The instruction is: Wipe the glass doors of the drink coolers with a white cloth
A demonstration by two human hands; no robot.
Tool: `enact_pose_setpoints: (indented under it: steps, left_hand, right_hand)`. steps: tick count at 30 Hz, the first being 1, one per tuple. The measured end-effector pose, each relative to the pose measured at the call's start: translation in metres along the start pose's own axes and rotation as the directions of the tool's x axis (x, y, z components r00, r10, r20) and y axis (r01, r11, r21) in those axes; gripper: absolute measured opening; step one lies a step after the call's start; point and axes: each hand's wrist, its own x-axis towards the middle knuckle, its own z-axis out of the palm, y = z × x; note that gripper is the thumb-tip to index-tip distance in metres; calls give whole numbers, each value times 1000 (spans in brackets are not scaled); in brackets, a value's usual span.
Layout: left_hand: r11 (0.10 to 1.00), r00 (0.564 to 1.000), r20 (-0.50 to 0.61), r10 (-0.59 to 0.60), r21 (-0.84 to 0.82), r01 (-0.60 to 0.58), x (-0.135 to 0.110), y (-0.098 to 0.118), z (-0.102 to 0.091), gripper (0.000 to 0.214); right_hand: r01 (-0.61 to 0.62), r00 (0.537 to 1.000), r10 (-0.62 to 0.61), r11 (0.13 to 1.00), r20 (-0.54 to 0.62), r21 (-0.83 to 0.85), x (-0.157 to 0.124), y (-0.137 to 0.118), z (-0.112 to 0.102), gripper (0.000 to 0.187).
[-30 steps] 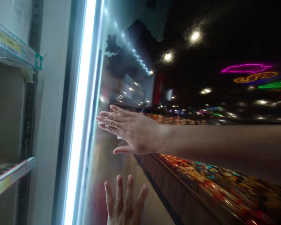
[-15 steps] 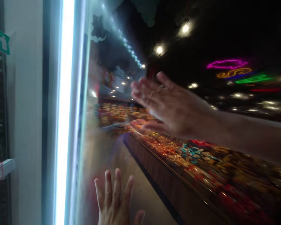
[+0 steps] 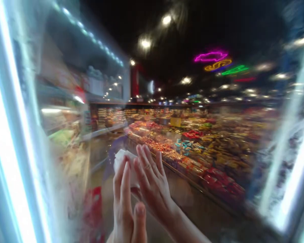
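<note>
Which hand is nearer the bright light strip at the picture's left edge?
Left. The left hand is right of the light strip, apart from it; the right hand lies farther right.

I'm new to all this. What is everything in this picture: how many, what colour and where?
White wad: one, perhaps tissue or cloth, lower centre
Goods: too many to count, mixed colours, middle and right
Packets: several, teal, right of centre
Panel: one, yellow, above the packets
Neon shapes: at least four, magenta, orange, green, red, upper right
Ceiling lights: many, whitish, top and right
Light strips: several, bluish white, both sides
Blurred object: one, red, lower left
Left hand: one, bare, bottom centre
Right hand: one, bare, beside it
</note>
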Motion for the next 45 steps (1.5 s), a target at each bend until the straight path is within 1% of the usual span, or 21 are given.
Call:
enact_pose_setpoints:
  steps: [3, 7, 10, 13, 15, 17, 19, 20, 21, 24, 25, 28, 29, 31, 34, 35, 36, 38, 39, 41, 45]
  left_hand:
    - [957, 991, 79, 105, 262, -122, 24, -17, -7, 64]
    - [817, 989, 90, 114, 558, -145, 42, -43, -11, 85]
    - [777, 963, 170, 207, 570, -268, 35, -44, 5, 89]
    - [702, 867, 316, 385, 510, -497, 28, -30, 28, 94]
    - [668, 821, 378, 427, 480, -568, 36, -22, 38, 86]
    - [690, 875, 309, 372, 539, -484, 52, -18, 39, 78]
    - [726, 947, 150, 285, 610, -316, 63, -15, 36, 79]
    - [725, 948, 141, 284, 616, -308, 63, -15, 35, 80]
    - [701, 922, 213, 323, 601, -384, 61, -15, 35, 80]
    - [561, 719, 530, 450, 458, -689, 45, -20, 32, 75]
    - [557, 716, 539, 443, 461, -691, 41, -23, 29, 74]
    - [669, 907, 279, 315, 613, -420, 34, -31, 22, 76]
    - [691, 936, 212, 280, 633, -350, 30, -33, 20, 78]
    - [672, 903, 286, 319, 604, -429, 21, -35, 20, 81]
    - [572, 748, 516, 418, 491, -658, 16, -43, 12, 79]
    - [576, 764, 505, 402, 509, -640, 20, -47, 6, 77]
    - [607, 826, 437, 356, 564, -560, 26, -51, -1, 75]
    - [677, 956, 203, 212, 674, -294, 34, -59, -13, 75]
    - [692, 980, 116, 160, 695, -195, 32, -62, -16, 76]
    - [692, 983, 105, 149, 699, -179, 12, -65, -17, 80]
    - [646, 909, 324, 263, 641, -415, -31, -71, -18, 88]
  right_hand:
    - [-86, 993, 93, 992, 78, -94, -25, 21, -30, 97]
    - [-233, 964, 261, 925, 57, -300, -68, 69, -70, 93]
    - [-227, 958, 277, 888, 72, -401, -86, 94, -82, 88]
    - [-178, 971, 224, 912, 85, -370, -88, 100, -80, 90]
    - [-177, 971, 221, 924, 95, -338, -86, 98, -78, 89]
    - [-177, 971, 218, 935, 102, -308, -85, 97, -78, 88]
    - [-169, 974, 205, 944, 98, -284, -85, 99, -77, 86]
    - [-167, 976, 199, 947, 92, -274, -85, 100, -77, 86]
    - [-165, 978, 193, 950, 83, -265, -85, 101, -77, 86]
    - [-147, 981, 174, 955, 83, -256, -87, 104, -76, 85]
    - [-137, 982, 164, 956, 88, -258, -88, 105, -76, 85]
    - [-114, 984, 146, 956, 98, -272, -89, 105, -77, 85]
    - [-114, 985, 144, 955, 95, -273, -89, 105, -77, 85]
    - [-113, 986, 142, 956, 93, -271, -90, 105, -78, 85]
    - [-126, 983, 155, 960, 96, -251, -94, 107, -79, 84]
    - [-136, 982, 163, 960, 92, -243, -96, 108, -80, 83]
    - [-146, 981, 170, 960, 88, -238, -97, 109, -80, 83]
    - [-159, 981, 181, 959, 76, -234, -100, 111, -81, 83]
    - [-170, 979, 192, 958, 74, -230, -101, 111, -82, 84]
    - [-220, 968, 240, 952, 71, -212, -101, 108, -84, 87]
    - [-306, 944, 321, 938, 75, -162, -96, 88, -82, 93]
